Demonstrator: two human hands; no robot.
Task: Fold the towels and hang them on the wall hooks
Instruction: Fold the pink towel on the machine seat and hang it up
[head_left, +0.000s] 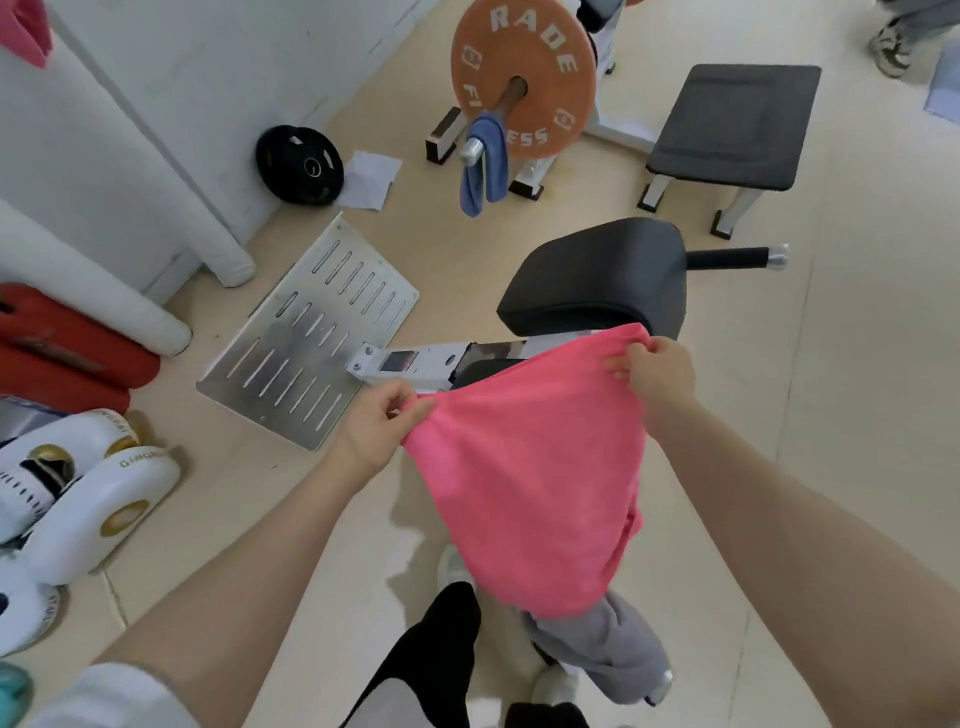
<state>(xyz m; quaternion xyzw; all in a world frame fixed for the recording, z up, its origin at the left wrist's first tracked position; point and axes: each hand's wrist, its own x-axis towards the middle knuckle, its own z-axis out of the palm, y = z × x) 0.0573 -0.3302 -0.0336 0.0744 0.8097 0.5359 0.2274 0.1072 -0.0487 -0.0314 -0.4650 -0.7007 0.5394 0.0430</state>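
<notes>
A pink towel (530, 478) hangs in the air in front of me, stretched between both hands. My left hand (379, 426) pinches its left top corner. My right hand (657, 371) grips the right top corner, a little higher. The cloth sags down to a point above a grey towel (608, 649) that lies draped over the near end of the bench. A blue towel (485, 163) is slung over the end of a barbell at the back. Another pink cloth (23, 28) shows at the top left corner on the wall. No hooks are visible.
A black padded seat (597, 275) on a white machine frame stands just beyond the towel, with a slotted metal footplate (311, 332) to its left. An orange weight plate (524, 73), a black bench (732, 124) and a black plate (298, 163) stand behind. Boxing pads (98, 499) lie left.
</notes>
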